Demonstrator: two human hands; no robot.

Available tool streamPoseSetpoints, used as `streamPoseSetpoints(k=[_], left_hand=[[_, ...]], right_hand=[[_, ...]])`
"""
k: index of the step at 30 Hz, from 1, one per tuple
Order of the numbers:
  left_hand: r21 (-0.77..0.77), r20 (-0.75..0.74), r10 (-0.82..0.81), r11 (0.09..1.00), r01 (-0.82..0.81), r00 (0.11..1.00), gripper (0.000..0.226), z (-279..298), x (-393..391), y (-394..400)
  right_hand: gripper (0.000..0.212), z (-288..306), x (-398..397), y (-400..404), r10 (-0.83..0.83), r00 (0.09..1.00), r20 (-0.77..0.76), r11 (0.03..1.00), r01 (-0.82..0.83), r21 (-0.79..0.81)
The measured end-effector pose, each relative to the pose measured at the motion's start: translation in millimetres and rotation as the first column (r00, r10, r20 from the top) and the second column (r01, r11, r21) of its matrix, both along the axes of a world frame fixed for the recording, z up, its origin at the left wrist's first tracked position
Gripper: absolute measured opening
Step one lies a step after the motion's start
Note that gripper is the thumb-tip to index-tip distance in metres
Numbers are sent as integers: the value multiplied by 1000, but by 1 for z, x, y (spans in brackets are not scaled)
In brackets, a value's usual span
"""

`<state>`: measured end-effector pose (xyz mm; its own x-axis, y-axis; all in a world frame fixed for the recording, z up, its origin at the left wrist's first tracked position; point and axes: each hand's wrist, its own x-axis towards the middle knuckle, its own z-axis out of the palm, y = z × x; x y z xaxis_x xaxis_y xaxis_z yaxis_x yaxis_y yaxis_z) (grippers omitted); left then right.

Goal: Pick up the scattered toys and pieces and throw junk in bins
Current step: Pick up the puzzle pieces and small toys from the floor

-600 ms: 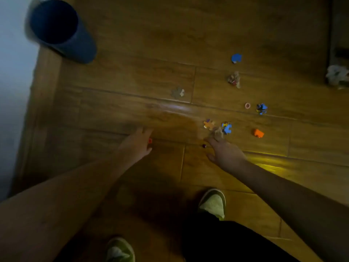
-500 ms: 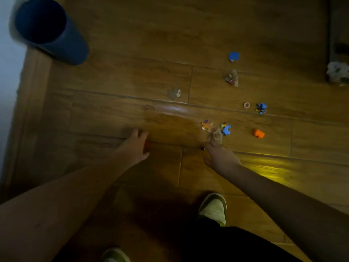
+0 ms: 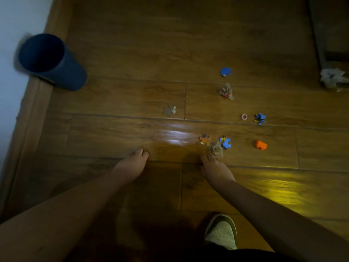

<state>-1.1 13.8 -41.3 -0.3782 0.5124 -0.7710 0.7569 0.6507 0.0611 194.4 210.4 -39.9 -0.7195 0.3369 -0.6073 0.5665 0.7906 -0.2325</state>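
Head view: right hand (image 3: 215, 170) fingertips touching crumpled clear plastic wrapper (image 3: 216, 149) just ahead — grip unclear; left hand (image 3: 132, 164) farther, fingers loosely curled on wooden floor (image 3: 132, 53).

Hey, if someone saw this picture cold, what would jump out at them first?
Probably the two bare arms reaching down to the wooden floor, the right hand at a small crinkly wrapper, the left hand low beside it. Next, the bright puzzle pieces and orange block scattered to the right, and the dark blue bin at upper left by the wall.
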Motion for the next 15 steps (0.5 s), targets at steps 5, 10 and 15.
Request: streamPoseSetpoints(k=[5, 10, 15], left_hand=[[52, 76, 64, 996, -68, 995, 31, 5, -8, -1], [159, 85, 170, 970, -182, 982, 10, 18, -9, 18], [227, 153, 354, 896, -382, 923, 28, 28, -10, 42]], right_hand=[[45, 0, -3, 1, 56, 998, 27, 997, -58, 59], [10, 8, -1, 7, -525, 850, -43, 821, 493, -288], [28, 18, 15, 10, -895, 247, 371, -110, 684, -721]])
